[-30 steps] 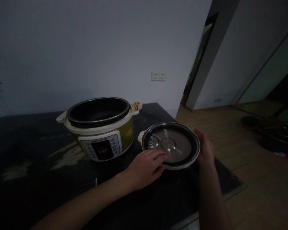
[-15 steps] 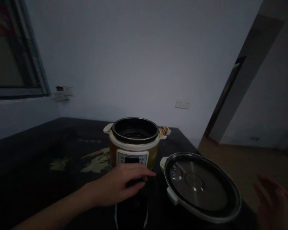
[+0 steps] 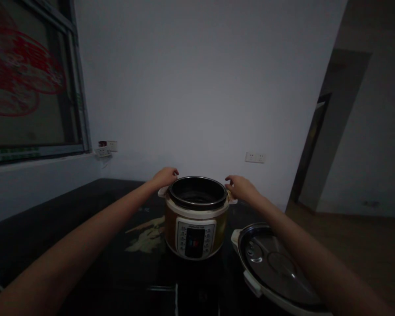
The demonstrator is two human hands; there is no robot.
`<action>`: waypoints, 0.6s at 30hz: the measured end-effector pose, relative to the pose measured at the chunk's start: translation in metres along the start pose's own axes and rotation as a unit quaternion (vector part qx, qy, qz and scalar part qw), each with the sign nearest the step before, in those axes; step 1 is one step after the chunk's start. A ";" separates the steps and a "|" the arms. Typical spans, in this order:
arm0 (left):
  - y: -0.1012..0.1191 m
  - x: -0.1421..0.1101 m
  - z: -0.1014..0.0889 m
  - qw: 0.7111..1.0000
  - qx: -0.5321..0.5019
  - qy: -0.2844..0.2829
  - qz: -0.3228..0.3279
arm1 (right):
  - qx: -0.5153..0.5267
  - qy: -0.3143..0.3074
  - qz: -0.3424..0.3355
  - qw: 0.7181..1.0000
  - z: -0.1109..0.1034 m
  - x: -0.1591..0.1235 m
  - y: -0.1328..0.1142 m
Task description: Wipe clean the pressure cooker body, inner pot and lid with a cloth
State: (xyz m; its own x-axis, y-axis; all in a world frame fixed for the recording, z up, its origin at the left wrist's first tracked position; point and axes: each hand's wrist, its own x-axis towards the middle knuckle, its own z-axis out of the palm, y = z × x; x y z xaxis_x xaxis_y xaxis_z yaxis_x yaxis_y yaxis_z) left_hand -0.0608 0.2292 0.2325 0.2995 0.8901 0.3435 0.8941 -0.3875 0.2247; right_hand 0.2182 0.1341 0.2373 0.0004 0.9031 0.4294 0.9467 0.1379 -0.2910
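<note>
An open electric pressure cooker (image 3: 195, 224) with a cream rim, gold body and front control panel stands on a dark table (image 3: 69, 245). Its black inner pot (image 3: 197, 193) shows inside. My left hand (image 3: 166, 176) rests on the cooker's left side handle, fingers curled over it. My right hand (image 3: 241, 188) is at the right side handle, fingers bent around it. The cooker's lid (image 3: 276, 267) lies upside down on the table to the right, under my right forearm.
A window (image 3: 26, 87) with a red paper cutting is at the left. Wall sockets (image 3: 255, 157) sit behind the cooker, more sockets (image 3: 105, 148) near the window. A doorway (image 3: 316, 140) and wooden floor (image 3: 355, 241) lie to the right.
Both hands left the lid, which now lies on the table, and reached forward to the cooker's two side handles. The view swung left and up.
</note>
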 end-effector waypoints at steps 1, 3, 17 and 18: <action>-0.003 0.003 0.004 1.000 0.015 -0.011 -0.015 | -0.021 -0.016 0.014 1.000 0.011 0.008 -0.001; -0.004 0.004 0.010 0.997 0.050 -0.034 -0.038 | -0.055 -0.049 0.041 0.996 0.030 0.019 -0.004; 0.028 0.001 0.027 0.973 0.194 -0.081 -0.099 | -0.133 -0.154 0.123 0.971 0.053 0.041 -0.009; 0.027 0.000 0.026 0.972 0.196 -0.081 -0.096 | -0.132 -0.155 0.122 0.971 0.054 0.042 -0.008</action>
State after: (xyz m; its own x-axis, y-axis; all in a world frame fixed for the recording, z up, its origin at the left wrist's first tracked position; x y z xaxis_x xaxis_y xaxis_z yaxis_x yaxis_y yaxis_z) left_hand -0.0277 0.2252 0.2149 0.1337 0.9754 0.1750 0.9876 -0.1164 -0.1058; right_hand 0.1936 0.1925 0.2112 0.1779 0.9803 0.0856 0.9800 -0.1687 -0.1051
